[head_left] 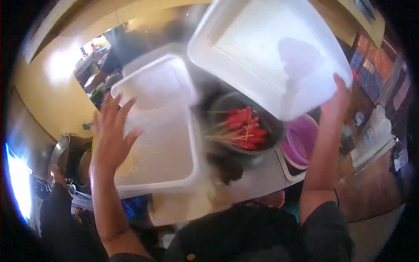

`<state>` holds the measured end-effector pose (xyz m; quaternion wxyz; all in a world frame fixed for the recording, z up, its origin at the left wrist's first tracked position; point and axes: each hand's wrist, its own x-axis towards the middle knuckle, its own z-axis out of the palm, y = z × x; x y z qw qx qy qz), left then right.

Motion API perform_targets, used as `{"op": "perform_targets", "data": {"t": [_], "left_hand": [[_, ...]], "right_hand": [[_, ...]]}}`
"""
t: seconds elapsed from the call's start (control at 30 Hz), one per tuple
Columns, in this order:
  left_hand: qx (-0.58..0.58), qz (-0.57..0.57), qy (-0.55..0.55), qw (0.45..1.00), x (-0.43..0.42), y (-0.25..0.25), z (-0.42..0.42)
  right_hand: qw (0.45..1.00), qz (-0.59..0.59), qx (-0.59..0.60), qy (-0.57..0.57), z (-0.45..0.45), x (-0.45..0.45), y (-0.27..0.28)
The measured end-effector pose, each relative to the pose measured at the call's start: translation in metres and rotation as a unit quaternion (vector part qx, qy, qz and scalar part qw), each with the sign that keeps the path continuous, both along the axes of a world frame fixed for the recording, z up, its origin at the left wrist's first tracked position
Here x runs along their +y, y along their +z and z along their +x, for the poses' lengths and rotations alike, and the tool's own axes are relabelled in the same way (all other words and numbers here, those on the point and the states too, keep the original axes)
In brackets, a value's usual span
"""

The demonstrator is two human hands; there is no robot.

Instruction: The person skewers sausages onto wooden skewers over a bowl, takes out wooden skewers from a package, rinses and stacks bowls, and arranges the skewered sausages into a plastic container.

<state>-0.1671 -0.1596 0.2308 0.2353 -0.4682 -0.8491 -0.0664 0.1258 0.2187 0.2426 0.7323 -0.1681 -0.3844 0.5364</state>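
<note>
Yellow wall [50, 100] behind; right hand [337, 104] grasps white tub [262, 43] by its rim, apparently to keep it off red skewers [248, 129], left hand [109, 139] spread, gripping nothing.

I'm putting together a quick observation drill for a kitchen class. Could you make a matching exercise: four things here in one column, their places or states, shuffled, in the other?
1. Left hand
2. Right hand
3. Red skewered pieces
4. Yellow crumbs

A. Gathered in a dark bowl
B. Scattered in a white tray
C. Gripping a raised white tub
D. Fingers spread, holding nothing

Right pairs: 1-D, 2-C, 3-A, 4-B
</note>
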Motion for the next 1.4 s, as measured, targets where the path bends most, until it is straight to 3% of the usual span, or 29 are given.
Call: {"op": "perform_targets", "data": {"t": [0.07,0.13,0.17,0.23,0.37,0.43,0.53,0.63,0.7,0.77,0.8,0.83,0.9,0.97,1.0,1.07,1.1,1.13,1.2,1.23,1.27,1.33,1.4], "left_hand": [[0.053,0.007,0.018,0.998,-0.041,-0.014,0.043],[0.018,0.093,0.043,0.995,-0.069,-0.055,0.069],[0.011,0.085,0.04,0.996,-0.074,-0.076,0.077],[-0.027,0.172,0.127,0.977,-0.07,-0.121,0.09],[0.022,0.222,0.125,0.967,-0.048,-0.167,0.072],[0.007,0.184,0.155,0.971,-0.04,-0.163,0.073],[0.001,0.149,0.188,0.971,-0.027,-0.161,0.081],[0.077,0.151,0.195,0.966,-0.004,-0.148,0.114],[0.013,0.273,0.039,0.961,0.021,-0.141,0.148],[-0.261,0.327,-0.063,0.906,0.044,-0.158,0.189],[-0.258,0.324,-0.059,0.908,0.058,-0.167,0.204],[-0.41,0.271,-0.089,0.866,0.07,-0.179,0.219],[-0.68,0.145,-0.139,0.706,0.089,-0.202,0.246],[-0.851,0.154,-0.086,0.494,0.106,-0.216,0.264],[-0.851,0.151,-0.091,0.495,0.107,-0.232,0.267],[-0.907,0.167,-0.111,0.37,0.107,-0.26,0.272],[-0.885,0.182,-0.123,0.411,0.107,-0.249,0.279],[-0.884,0.176,-0.13,0.412,0.102,-0.246,0.276],[-0.859,0.028,-0.105,0.501,0.09,-0.239,0.264],[-0.858,0.021,-0.109,0.501,0.081,-0.23,0.262],[-0.871,0.066,-0.032,0.486,0.068,-0.216,0.264],[-0.872,0.149,0.058,0.463,0.038,-0.21,0.261],[-0.874,0.222,0.087,0.423,-0.002,-0.202,0.257]], "right_hand": [[0.999,-0.033,-0.039,0.016,0.061,0.018,-0.041],[0.989,-0.082,-0.106,0.056,0.112,0.016,-0.079],[0.988,-0.091,-0.112,0.053,0.13,0.005,-0.089],[0.959,-0.197,-0.179,0.096,0.159,-0.012,-0.099],[0.916,-0.246,-0.263,0.176,0.22,0.026,-0.132],[0.861,-0.32,-0.332,0.216,0.239,0.048,-0.147],[0.832,-0.341,-0.379,0.217,0.252,0.072,-0.174],[0.81,-0.348,-0.393,0.261,0.268,0.094,-0.211],[0.803,-0.34,-0.39,0.295,0.265,0.09,-0.213],[0.793,-0.33,-0.388,0.333,0.263,0.097,-0.219],[0.791,-0.327,-0.385,0.344,0.262,0.104,-0.229],[0.79,-0.324,-0.381,0.355,0.261,0.109,-0.238],[0.772,-0.325,-0.397,0.374,0.254,0.116,-0.244],[0.758,-0.326,-0.414,0.385,0.247,0.109,-0.243],[0.757,-0.313,-0.432,0.379,0.239,0.1,-0.234],[0.762,-0.295,-0.448,0.364,0.227,0.092,-0.222],[0.754,-0.249,-0.479,0.375,0.22,0.091,-0.225],[0.743,-0.205,-0.507,0.385,0.212,0.083,-0.222],[0.743,-0.207,-0.517,0.372,0.199,0.056,-0.196],[0.736,-0.208,-0.53,0.366,0.189,0.041,-0.184],[0.74,-0.21,-0.528,0.36,0.179,0.028,-0.179],[0.727,-0.148,-0.625,0.242,0.158,0.009,-0.17],[0.687,0.046,-0.712,0.136,0.133,0.013,-0.183]]}}
